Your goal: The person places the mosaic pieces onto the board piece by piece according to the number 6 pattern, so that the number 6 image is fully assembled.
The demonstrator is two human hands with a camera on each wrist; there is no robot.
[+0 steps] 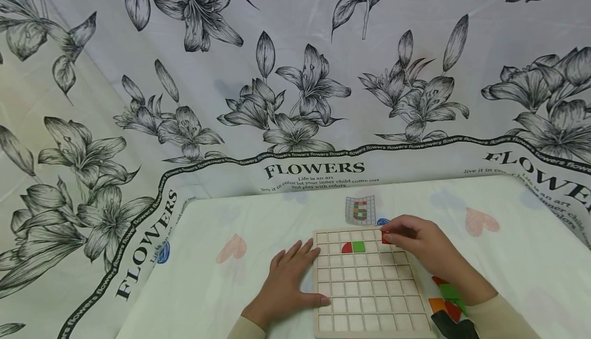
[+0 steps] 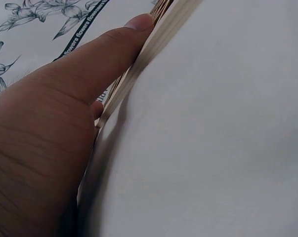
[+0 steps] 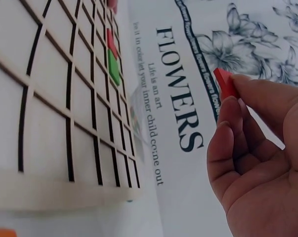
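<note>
A wooden grid board (image 1: 351,305) lies on the table, divided into square cells by thin ridges. In its second row from the far side, a red quarter-round piece (image 1: 347,248) sits beside a green square piece (image 1: 358,246). My right hand (image 1: 422,239) pinches a small red block (image 3: 225,84) between thumb and fingertips, over the board's far right corner in the head view. My left hand (image 1: 288,282) rests at the board's left edge, fingers spread and the thumb (image 2: 134,29) over the rim.
Right of the board lies a pile of loose pieces, with green (image 1: 449,292), orange (image 1: 436,305) and black (image 1: 452,324) ones, partly hidden by the right forearm. A printed pattern card (image 1: 361,211) lies beyond the board. A flower-printed cloth (image 1: 295,98) hangs behind.
</note>
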